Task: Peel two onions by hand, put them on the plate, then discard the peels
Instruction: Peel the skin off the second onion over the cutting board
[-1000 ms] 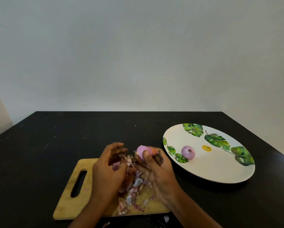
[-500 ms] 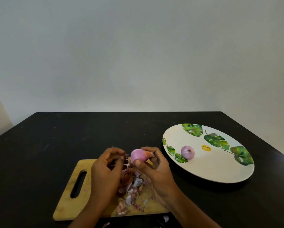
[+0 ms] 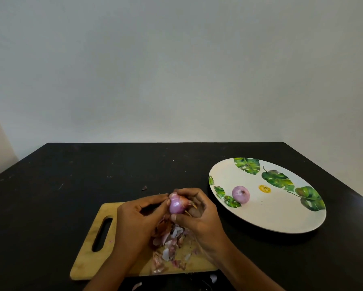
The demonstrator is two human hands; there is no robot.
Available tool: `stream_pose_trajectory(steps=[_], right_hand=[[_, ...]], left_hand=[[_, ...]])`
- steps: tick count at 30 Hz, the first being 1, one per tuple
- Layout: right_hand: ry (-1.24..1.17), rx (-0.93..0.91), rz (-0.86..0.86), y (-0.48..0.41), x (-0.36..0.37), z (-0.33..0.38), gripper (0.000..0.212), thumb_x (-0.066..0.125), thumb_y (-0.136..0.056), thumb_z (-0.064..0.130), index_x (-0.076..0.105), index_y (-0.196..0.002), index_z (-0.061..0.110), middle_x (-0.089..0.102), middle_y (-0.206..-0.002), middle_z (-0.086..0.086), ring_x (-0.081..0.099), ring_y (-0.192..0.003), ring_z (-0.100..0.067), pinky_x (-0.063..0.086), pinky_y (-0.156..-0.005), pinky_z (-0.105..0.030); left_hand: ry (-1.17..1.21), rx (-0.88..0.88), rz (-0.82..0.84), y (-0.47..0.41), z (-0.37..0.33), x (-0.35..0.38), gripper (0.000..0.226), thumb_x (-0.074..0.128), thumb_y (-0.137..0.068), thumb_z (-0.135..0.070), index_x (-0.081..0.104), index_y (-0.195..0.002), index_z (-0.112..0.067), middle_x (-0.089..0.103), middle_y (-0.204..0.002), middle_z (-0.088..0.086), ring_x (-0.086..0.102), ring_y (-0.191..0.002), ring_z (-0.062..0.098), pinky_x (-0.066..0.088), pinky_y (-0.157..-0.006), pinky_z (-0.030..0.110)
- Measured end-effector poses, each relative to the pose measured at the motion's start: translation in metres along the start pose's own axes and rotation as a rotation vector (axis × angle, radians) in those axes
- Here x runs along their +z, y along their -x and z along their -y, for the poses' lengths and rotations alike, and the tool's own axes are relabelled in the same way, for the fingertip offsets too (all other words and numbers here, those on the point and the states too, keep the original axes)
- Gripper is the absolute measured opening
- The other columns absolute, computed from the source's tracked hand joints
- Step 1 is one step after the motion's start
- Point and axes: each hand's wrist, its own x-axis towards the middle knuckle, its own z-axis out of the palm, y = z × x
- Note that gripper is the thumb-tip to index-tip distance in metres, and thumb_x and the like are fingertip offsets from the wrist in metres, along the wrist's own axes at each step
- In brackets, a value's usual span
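Black table (image 3: 71, 175), seen from its near side. Lying directly on it: a wooden cutting board (image 3: 86, 259), its handle slot at the left end; a white leaf-patterned plate (image 3: 271, 219) to the right of the board and apart from it; a dark peel scrap (image 3: 143, 187) just beyond the board; pale peel pieces (image 3: 213, 278) just in front of the board.

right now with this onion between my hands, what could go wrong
1. The held onion has dry skin on its right side; plating now leaves it unfinished.
2. The left hand and right hand grip it by fingertips above the cutting board; a slip could send it rolling.
3. Stray peels lie off the board on the table, easily missed.
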Motion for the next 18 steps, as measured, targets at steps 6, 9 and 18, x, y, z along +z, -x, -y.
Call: stream_pose_trajectory(steps=[6,9,18], right_hand=[[0.003,-0.066,0.011,0.0020,0.0002,0.0003,0.047,0.079,-0.068,-0.005,0.063,-0.109,0.013,0.067,-0.111,-0.005,0.066,-0.106,-0.023,0.056,-0.082,-0.031],[0.008,-0.079,0.022,0.0023,0.0007,0.0003,0.046,0.079,-0.068,-0.004,0.063,-0.108,0.012,0.067,-0.111,-0.008,0.066,-0.105,-0.025,0.056,-0.082,-0.031],[-0.006,-0.073,0.036,0.0018,0.0035,-0.0027,0.049,0.084,-0.065,0.009,0.063,-0.109,0.015,0.065,-0.114,-0.011,0.065,-0.107,-0.029,0.056,-0.087,-0.038]], left_hand=[[0.042,0.026,0.018,0.0011,-0.0013,0.0008,0.020,0.067,-0.066,-0.040,0.071,-0.080,-0.026,0.071,-0.081,-0.020,0.067,-0.075,0.000,0.051,-0.065,0.009],[0.023,0.050,0.025,0.0011,-0.0002,0.0008,0.022,0.063,-0.066,-0.042,0.069,-0.078,-0.025,0.070,-0.082,-0.020,0.067,-0.076,0.000,0.050,-0.064,0.009],[-0.087,0.046,-0.040,0.0022,0.0055,0.0027,0.037,0.075,-0.071,0.000,0.049,-0.081,-0.024,0.065,-0.075,-0.009,0.064,-0.078,-0.007,0.048,-0.062,0.005]])
